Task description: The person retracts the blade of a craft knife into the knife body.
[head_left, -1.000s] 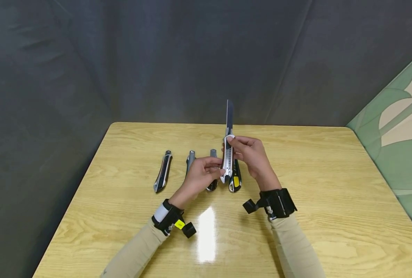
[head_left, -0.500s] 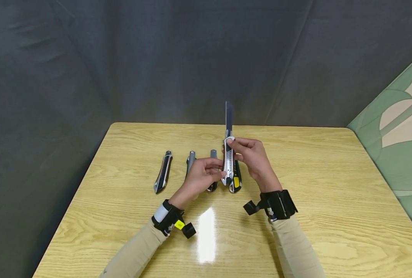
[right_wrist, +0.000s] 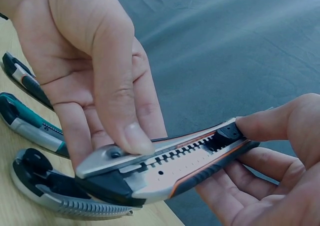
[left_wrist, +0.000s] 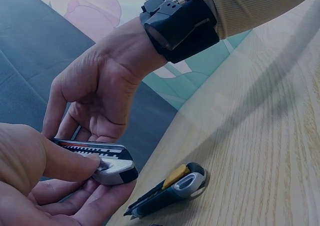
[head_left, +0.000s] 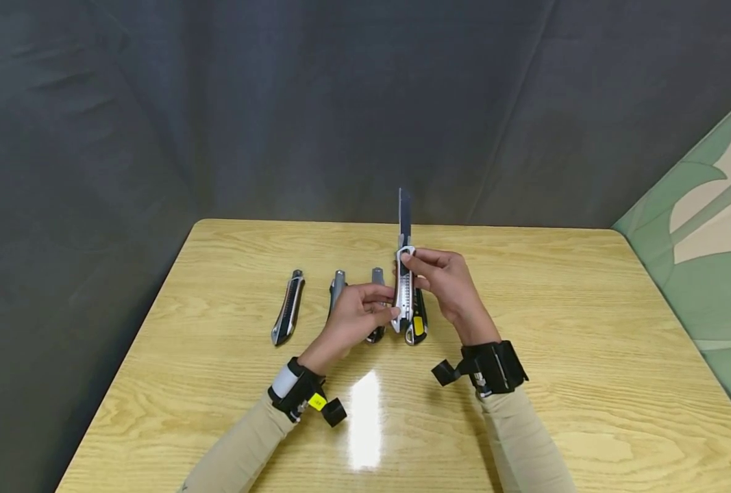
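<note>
Both hands hold one snap-off utility knife (head_left: 404, 294) above the table, with its long blade (head_left: 405, 213) extended and pointing away. My left hand (head_left: 360, 313) pinches the rear end of the handle, thumb on top and fingers beneath. Toward the blade end, my right hand (head_left: 450, 282) grips the same knife, its thumb (right_wrist: 265, 123) at the black slider. In the right wrist view the handle shows a silver toothed track with orange edging. Behind and below it lies a dark green knife (head_left: 419, 325) with a yellow part, partly covered by the held one.
More utility knives lie on the wooden table (head_left: 587, 329): a black and silver one (head_left: 288, 308) at left, a grey-tipped one (head_left: 339, 282) and another grey-tipped one (head_left: 378, 275), both partly behind my left hand. A dark curtain (head_left: 340, 109) hangs beyond the table.
The held knife and both hands have come slightly lower and nearer. The blade remains extended, and both grips look the same. The knives on the table have stayed in place.
</note>
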Tool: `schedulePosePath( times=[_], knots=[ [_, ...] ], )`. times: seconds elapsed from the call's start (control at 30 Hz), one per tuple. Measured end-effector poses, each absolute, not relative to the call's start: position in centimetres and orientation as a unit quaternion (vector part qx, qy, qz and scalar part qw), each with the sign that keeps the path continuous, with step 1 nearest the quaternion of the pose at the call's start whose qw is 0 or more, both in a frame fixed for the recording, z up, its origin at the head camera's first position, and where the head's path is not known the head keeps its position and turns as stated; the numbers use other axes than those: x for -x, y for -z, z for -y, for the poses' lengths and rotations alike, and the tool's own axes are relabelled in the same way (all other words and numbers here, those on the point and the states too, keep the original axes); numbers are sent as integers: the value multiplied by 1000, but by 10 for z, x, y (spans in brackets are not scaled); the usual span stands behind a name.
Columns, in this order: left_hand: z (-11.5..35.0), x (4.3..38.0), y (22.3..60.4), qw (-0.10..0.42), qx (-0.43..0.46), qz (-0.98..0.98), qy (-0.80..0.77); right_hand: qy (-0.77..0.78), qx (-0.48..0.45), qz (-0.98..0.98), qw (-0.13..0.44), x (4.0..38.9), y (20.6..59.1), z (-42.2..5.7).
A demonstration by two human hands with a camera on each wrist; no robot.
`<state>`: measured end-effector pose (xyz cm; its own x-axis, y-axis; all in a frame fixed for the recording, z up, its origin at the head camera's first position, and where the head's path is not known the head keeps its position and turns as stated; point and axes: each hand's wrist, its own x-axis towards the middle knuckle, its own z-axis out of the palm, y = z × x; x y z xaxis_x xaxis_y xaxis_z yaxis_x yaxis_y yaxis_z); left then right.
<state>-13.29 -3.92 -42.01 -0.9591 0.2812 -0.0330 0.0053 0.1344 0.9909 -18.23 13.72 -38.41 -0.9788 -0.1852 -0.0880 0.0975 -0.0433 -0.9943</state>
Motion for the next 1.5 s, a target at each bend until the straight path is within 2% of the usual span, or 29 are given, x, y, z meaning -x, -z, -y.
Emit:
schedulePosePath(
  times=[0.23,1.5],
  knots=[
    [41,122,392,105,-92,-745,-653,724,35,-681,104,182,384,-137],
    [43,123,388,131,-85,-728,-668,710,81,-690,119,179,387,-138]
  ],
)
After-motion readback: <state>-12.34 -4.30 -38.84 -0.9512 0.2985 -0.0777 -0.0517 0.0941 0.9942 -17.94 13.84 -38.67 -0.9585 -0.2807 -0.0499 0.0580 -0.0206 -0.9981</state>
